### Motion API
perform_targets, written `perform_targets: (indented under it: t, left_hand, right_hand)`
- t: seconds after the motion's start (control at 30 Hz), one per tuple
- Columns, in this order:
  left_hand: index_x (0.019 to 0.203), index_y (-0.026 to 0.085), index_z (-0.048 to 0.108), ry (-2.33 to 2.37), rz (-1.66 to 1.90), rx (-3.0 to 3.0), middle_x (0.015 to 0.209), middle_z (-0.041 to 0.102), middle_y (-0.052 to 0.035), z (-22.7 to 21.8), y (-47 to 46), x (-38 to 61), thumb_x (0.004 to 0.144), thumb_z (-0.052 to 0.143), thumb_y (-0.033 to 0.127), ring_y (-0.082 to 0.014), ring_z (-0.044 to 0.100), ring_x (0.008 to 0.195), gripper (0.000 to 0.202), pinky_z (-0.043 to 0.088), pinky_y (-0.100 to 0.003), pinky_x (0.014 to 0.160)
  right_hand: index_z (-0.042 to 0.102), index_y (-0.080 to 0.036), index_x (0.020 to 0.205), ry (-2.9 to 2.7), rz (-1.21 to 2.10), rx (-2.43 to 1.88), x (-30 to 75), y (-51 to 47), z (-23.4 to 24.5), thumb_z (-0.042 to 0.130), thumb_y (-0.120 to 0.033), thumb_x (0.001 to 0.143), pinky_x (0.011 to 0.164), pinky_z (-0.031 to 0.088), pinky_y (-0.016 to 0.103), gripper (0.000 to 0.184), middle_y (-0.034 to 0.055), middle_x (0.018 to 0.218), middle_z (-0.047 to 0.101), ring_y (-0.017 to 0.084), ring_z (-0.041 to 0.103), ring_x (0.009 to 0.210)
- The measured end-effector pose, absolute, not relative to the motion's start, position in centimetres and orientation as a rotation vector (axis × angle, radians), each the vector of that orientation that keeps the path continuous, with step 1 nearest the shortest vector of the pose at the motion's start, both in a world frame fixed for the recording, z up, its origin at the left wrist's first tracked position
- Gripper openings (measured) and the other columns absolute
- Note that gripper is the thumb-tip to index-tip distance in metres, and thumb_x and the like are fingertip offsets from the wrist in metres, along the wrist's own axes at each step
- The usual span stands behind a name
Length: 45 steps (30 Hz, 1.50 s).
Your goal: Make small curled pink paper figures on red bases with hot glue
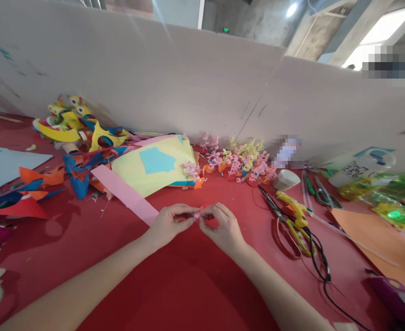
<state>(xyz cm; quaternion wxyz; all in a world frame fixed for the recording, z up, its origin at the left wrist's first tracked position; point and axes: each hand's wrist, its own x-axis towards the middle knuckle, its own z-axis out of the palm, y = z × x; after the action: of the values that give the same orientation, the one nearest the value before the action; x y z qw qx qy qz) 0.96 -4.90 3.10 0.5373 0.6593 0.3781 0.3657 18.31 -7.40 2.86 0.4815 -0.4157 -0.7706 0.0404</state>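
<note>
My left hand (pixel 170 224) and my right hand (pixel 223 228) meet over the red table (pixel 175 285), fingertips pinched together on a small pink paper piece (pixel 197 214). A bit of red paper (pixel 212 222) shows under my right fingers. A pink paper strip (pixel 125 193) lies just left of my left hand. Behind my hands stands a cluster of small curled paper flowers (pixel 239 162) in pink, yellow and red.
Yellow and blue sheets (pixel 154 168) and a heap of coloured scraps (pixel 71 138) lie at the back left. Right of my hands are scissors (pixel 287 230), a yellow glue gun (pixel 294 209) with black cord, a tape roll (pixel 285 179) and an orange sheet (pixel 378 239). A white partition (pixel 188 82) runs behind.
</note>
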Motion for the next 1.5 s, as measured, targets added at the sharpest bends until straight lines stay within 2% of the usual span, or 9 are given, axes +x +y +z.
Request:
perform_targets:
  t: [0.23, 0.5, 0.63, 0.77, 0.9, 1.07, 1.5]
  left_hand:
    - [0.090, 0.019, 0.071, 0.854, 0.810, 1.491, 0.095, 0.072, -0.0047, 2.88, -4.96, 1.27, 0.073, 0.066, 0.022, -0.0197, 0.066, 0.089, 0.018, 0.051, -0.031, 0.083]
    - [0.086, 0.020, 0.071, 0.848, 0.865, 1.318, 0.090, 0.073, -0.0031, 2.80, -4.71, 1.23, 0.071, 0.070, 0.026, -0.0189, 0.065, 0.089, 0.017, 0.049, -0.032, 0.085]
    - [0.090, 0.019, 0.069, 0.830, 0.828, 1.253, 0.091, 0.072, -0.0043, 2.87, -5.13, 1.46, 0.069, 0.072, 0.027, -0.0190, 0.064, 0.090, 0.022, 0.048, -0.033, 0.087]
    - [0.091, 0.020, 0.063, 0.829, 0.875, 1.159, 0.085, 0.069, -0.0007, 2.74, -5.48, 1.83, 0.066, 0.075, 0.024, -0.0158, 0.064, 0.085, 0.029, 0.049, -0.031, 0.084]
    - [0.083, 0.019, 0.064, 0.862, 0.911, 1.229, 0.083, 0.066, -0.0010, 2.67, -5.29, 1.77, 0.068, 0.073, 0.026, -0.0157, 0.062, 0.084, 0.018, 0.049, -0.030, 0.082]
    - [0.089, 0.020, 0.067, 0.916, 0.927, 1.254, 0.092, 0.070, -0.0035, 2.56, -4.77, 1.42, 0.072, 0.069, 0.029, -0.0180, 0.063, 0.090, 0.020, 0.047, -0.033, 0.087]
    - [0.089, 0.020, 0.070, 0.896, 0.907, 1.311, 0.091, 0.073, -0.0036, 2.52, -4.90, 1.42, 0.072, 0.069, 0.030, -0.0189, 0.065, 0.089, 0.019, 0.050, -0.034, 0.085]
  right_hand:
    - [0.050, -0.021, 0.070, -1.952, -0.018, -0.980, 18.16, -7.43, 2.78, 0.049, -0.005, 0.071, 0.057, 0.047, 0.025, 0.016, -0.0003, 0.060, 0.055, 0.014, 0.051, 0.057]
    - [0.055, -0.021, 0.078, -1.868, 0.205, -1.032, 18.38, -7.33, 2.37, 0.054, -0.009, 0.076, 0.061, 0.049, 0.025, 0.012, 0.0013, 0.070, 0.060, 0.013, 0.055, 0.063]
    - [0.052, -0.020, 0.074, -1.893, 0.131, -1.018, 18.46, -7.34, 2.39, 0.052, -0.007, 0.073, 0.056, 0.046, 0.024, 0.013, -0.0001, 0.064, 0.056, 0.013, 0.052, 0.058]
    - [0.050, -0.020, 0.072, -1.913, -0.011, -1.020, 18.39, -7.52, 2.54, 0.051, -0.008, 0.074, 0.054, 0.045, 0.025, 0.012, -0.0003, 0.060, 0.054, 0.014, 0.050, 0.056]
    - [0.053, -0.020, 0.074, -1.901, 0.008, -1.013, 18.23, -7.63, 2.52, 0.051, -0.009, 0.078, 0.057, 0.047, 0.026, 0.012, 0.0000, 0.061, 0.056, 0.014, 0.052, 0.058]
    - [0.057, -0.021, 0.078, -1.826, 0.211, -1.035, 18.46, -7.37, 2.31, 0.053, -0.012, 0.080, 0.061, 0.050, 0.025, 0.010, 0.0013, 0.068, 0.061, 0.013, 0.057, 0.062]
    - [0.057, -0.021, 0.080, -1.861, 0.167, -1.006, 18.58, -7.27, 2.48, 0.054, -0.009, 0.079, 0.062, 0.050, 0.026, 0.012, 0.0014, 0.070, 0.062, 0.013, 0.057, 0.064]
